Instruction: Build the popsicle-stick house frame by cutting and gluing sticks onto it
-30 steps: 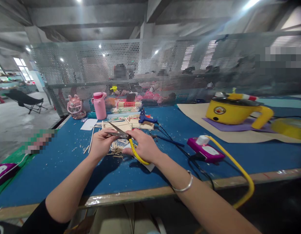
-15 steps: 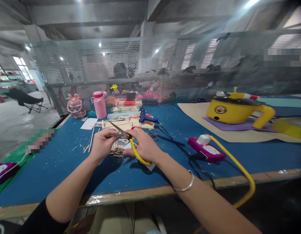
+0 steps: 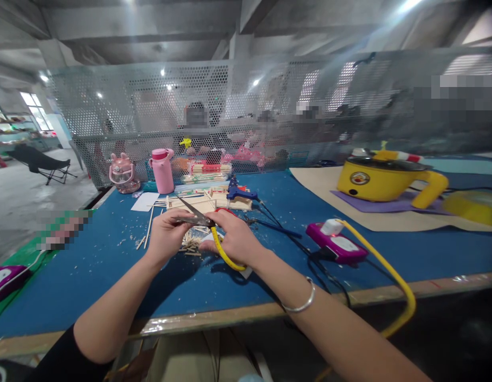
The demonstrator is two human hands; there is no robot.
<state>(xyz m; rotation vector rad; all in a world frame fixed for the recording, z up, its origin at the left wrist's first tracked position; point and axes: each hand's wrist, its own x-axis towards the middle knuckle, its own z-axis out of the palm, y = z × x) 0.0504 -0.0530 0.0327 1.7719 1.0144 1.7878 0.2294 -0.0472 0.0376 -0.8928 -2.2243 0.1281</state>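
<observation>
In the head view my right hand (image 3: 240,239) grips a pair of scissors (image 3: 198,214), with one yellow handle loop hanging below the palm and some red showing by the fingers. The scissor blades are apart and point left. My left hand (image 3: 166,233) is closed in a pinch beside the lower blade; whatever sits between its fingertips is too small and hidden to name. Beneath the hands lies a pile of short cut wooden sticks (image 3: 191,244). Just beyond are long sticks (image 3: 149,227) and a light wooden frame (image 3: 193,202).
A blue glue gun (image 3: 242,194) lies behind my right hand, its cord running right. A pink bottle (image 3: 162,172), a pink jug (image 3: 124,174) and white paper (image 3: 145,201) stand or lie at back left. To the right are a purple power strip (image 3: 336,244) and a yellow electric pot (image 3: 375,180).
Both hands keep almost the same place. A little more of the red scissor handle shows by my right fingers, and the blades look slightly wider apart.
</observation>
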